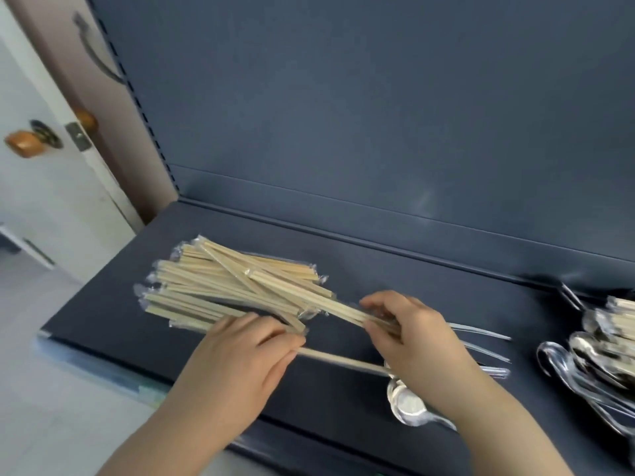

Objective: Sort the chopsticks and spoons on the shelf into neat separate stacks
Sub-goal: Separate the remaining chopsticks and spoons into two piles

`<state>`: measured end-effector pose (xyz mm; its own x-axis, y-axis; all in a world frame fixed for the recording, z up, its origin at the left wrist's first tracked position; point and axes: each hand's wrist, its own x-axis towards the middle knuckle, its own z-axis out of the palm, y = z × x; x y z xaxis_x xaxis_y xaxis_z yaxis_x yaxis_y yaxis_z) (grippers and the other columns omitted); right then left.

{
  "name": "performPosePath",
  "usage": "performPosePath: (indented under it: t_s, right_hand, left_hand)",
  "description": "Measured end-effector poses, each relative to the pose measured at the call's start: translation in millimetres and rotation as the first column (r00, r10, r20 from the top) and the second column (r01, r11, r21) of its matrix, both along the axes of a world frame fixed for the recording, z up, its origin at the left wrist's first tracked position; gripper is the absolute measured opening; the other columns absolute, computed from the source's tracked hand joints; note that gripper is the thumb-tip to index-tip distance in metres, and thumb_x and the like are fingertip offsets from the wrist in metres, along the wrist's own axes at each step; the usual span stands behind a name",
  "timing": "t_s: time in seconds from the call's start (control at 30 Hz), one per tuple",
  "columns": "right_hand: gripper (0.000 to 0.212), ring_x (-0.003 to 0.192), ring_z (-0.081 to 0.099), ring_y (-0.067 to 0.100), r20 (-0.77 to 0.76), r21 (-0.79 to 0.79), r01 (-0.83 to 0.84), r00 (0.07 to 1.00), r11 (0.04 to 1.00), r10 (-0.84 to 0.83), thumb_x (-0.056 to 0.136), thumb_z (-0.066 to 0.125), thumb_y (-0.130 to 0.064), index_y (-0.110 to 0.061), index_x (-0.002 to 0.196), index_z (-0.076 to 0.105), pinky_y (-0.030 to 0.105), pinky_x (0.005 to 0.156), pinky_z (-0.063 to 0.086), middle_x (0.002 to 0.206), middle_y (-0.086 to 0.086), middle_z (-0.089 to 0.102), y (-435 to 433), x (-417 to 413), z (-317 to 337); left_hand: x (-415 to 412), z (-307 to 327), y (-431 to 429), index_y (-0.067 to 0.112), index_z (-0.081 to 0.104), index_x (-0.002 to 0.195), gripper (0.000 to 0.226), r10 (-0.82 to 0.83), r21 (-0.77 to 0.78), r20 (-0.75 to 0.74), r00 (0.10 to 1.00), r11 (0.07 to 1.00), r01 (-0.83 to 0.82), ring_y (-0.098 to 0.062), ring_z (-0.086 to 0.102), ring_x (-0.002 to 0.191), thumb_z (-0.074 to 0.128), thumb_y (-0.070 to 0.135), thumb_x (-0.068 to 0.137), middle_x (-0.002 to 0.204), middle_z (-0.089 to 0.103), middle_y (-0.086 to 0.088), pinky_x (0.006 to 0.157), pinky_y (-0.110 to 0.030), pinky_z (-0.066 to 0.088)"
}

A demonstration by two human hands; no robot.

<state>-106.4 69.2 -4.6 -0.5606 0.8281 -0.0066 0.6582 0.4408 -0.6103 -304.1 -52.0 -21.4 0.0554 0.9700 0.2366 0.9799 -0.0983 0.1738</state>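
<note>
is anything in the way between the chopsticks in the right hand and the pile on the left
Nothing visible. The bunch of chopsticks held by the right hand already overlaps the pile. The left hand lies at the pile's near edge, and a spoon lies by the right wrist, off that line.

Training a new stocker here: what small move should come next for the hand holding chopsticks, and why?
Probably slide the wrapped chopsticks gripped in the right hand back onto the chopstick pile, lined up with it. They stick out past the pile's right end, while the left hand rests on its near end.
</note>
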Motion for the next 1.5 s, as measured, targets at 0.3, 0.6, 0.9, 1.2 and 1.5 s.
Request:
performPosePath:
  t_s: [0.3,0.6,0.9,1.2,1.5]
  right_hand:
    - [0.027,0.087,0.051,-0.002,0.027,0.051,0.033,0.999,0.998,-0.034,0.088,0.059,-0.022,-0.036,0.111,0.058,0.003,0.072,0.037,0.098,-0.021,0.053,-1.0,-60.5,-0.8]
    - [0.027,0.099,0.058,0.014,0.134,0.142,0.142,0.978,0.980,-0.161,0.092,0.053,-0.020,-0.028,0.117,0.059,0.027,0.079,0.044,0.110,-0.011,0.059,-7.4,-185.8,-28.8]
    - [0.029,0.095,0.059,0.029,0.111,0.440,0.252,0.937,0.862,-0.331,0.081,0.056,-0.033,-0.019,0.104,0.066,0.041,0.076,0.047,0.109,0.002,0.060,-32.1,-181.4,-54.2]
    - [0.037,0.100,0.056,0.025,0.056,0.453,0.224,0.959,0.863,-0.278,0.086,0.046,-0.044,-0.020,0.108,0.064,0.040,0.083,0.048,0.113,0.001,0.057,-91.1,-92.3,-41.3]
    - [0.039,0.103,0.052,0.019,0.035,0.439,0.287,0.941,0.851,-0.336,0.086,0.045,-0.046,-0.021,0.111,0.061,0.036,0.083,0.049,0.114,-0.002,0.056,-181.3,69.4,-42.5]
  left_hand:
    - [-87.3,-16.3,18.0,0.027,0.066,0.116,0.071,0.022,0.002,-0.005,1.000,1.000,-0.022,-0.015,0.053,0.089,0.082,-0.003,0.054,0.098,0.061,0.007,0.072,-0.033,0.052]
    - [-180.7,-48.6,24.9,0.026,0.057,0.124,0.079,-0.219,-0.091,0.075,0.973,0.970,0.226,-0.018,0.060,0.100,0.085,0.001,0.055,0.113,0.059,0.003,0.077,-0.032,0.055]
    - [-202.3,-31.3,27.1,0.019,0.070,0.109,0.048,-0.273,0.027,0.030,0.962,0.962,0.272,-0.018,0.063,0.087,0.083,0.009,0.063,0.098,0.065,0.003,0.071,-0.035,0.055]
    - [-106.3,-21.5,-4.2,0.020,0.070,0.107,0.033,-0.239,0.134,-0.003,0.971,0.962,0.237,-0.022,0.063,0.082,0.073,0.018,0.074,0.094,0.066,0.003,0.068,-0.038,0.052]
    - [53.3,-18.4,-76.0,0.021,0.069,0.108,0.038,-0.252,0.167,0.015,0.968,0.955,0.246,-0.021,0.062,0.078,0.041,0.033,0.086,0.089,0.065,0.006,0.063,-0.035,0.050]
